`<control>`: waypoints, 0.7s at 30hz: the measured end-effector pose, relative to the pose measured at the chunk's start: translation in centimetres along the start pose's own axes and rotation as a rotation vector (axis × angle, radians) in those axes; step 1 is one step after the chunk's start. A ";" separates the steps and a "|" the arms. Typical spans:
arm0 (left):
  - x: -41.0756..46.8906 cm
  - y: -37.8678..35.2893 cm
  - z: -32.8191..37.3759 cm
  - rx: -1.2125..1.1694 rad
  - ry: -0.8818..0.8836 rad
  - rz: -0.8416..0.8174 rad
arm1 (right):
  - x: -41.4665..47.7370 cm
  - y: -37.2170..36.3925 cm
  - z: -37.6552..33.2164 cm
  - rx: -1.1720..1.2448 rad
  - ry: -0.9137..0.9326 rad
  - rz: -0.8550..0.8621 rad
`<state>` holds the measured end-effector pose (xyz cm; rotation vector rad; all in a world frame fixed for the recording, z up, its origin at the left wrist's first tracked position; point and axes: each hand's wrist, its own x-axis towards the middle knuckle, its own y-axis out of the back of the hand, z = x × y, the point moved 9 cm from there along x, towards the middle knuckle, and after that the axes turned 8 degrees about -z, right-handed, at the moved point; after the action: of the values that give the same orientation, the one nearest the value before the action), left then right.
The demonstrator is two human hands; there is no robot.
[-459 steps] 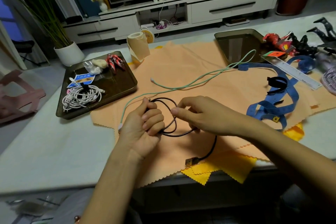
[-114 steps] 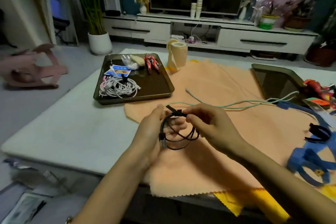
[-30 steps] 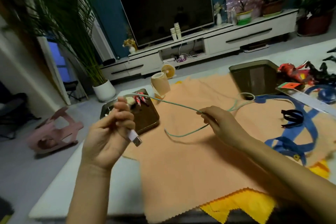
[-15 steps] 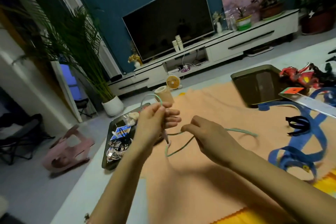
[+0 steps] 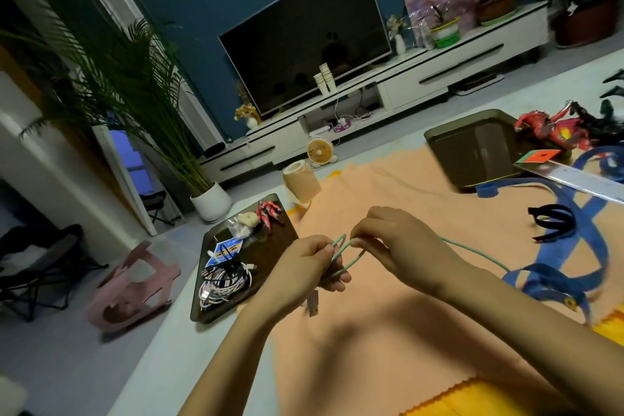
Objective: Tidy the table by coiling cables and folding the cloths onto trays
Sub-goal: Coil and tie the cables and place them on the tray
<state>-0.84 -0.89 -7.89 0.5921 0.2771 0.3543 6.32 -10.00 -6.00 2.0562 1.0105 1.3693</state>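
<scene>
Cable (image 5: 338, 252) looks light and limp; above the orange cloth (image 5: 388, 348) your left hand (image 5: 300, 268) clasps its loops, your right hand (image 5: 398, 243) pinches the strand. Regrip close to the loops.

Bearings are taken from the hands at table centre. The cloth (image 5: 388, 331) lies on the table (image 5: 175, 365) from centre to right, over a second cloth (image 5: 472, 398) that shows at 5 o'clock. The left hand (image 5: 304, 267) and right hand (image 5: 395, 243) hold the loose cable (image 5: 472, 248) above the cloth, and it trails toward 3 o'clock. The left tray (image 5: 263, 260) sits at 9 o'clock, just beside the cloth's edge. Coiled cables (image 5: 223, 284) lie in its near end and pliers (image 5: 268, 211) in its far end. A tape roll (image 5: 300, 181) stands at 11 o'clock, behind that tray. The second tray (image 5: 472, 149) sits at 2 o'clock, at the cloth's far edge, with a ruler (image 5: 574, 179) just to its right. A strap (image 5: 587, 240) lies on the cloth at 3 o'clock. A television (image 5: 304, 34) stands at 12 o'clock, beyond the table.
</scene>
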 end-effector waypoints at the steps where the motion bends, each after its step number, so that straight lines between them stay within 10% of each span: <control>1: -0.1 0.0 0.0 0.002 0.004 0.001 | 0.0 0.0 0.0 0.013 -0.004 0.004; 6: -0.6 -0.7 -0.7 -0.113 0.065 0.040 | -0.2 0.2 -0.9 0.042 0.016 0.030; 12: -1.3 -1.3 0.8 0.326 -0.101 -0.001 | -1.0 0.0 -1.6 -0.090 0.056 0.011; 21: -4.2 2.6 0.6 -0.786 0.042 -0.090 | -1.1 -1.4 4.9 -0.032 -0.332 -0.025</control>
<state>-5.06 -0.85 -5.26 -0.2004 0.1820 0.3559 10.17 -9.88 -9.57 2.1465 0.8604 0.9803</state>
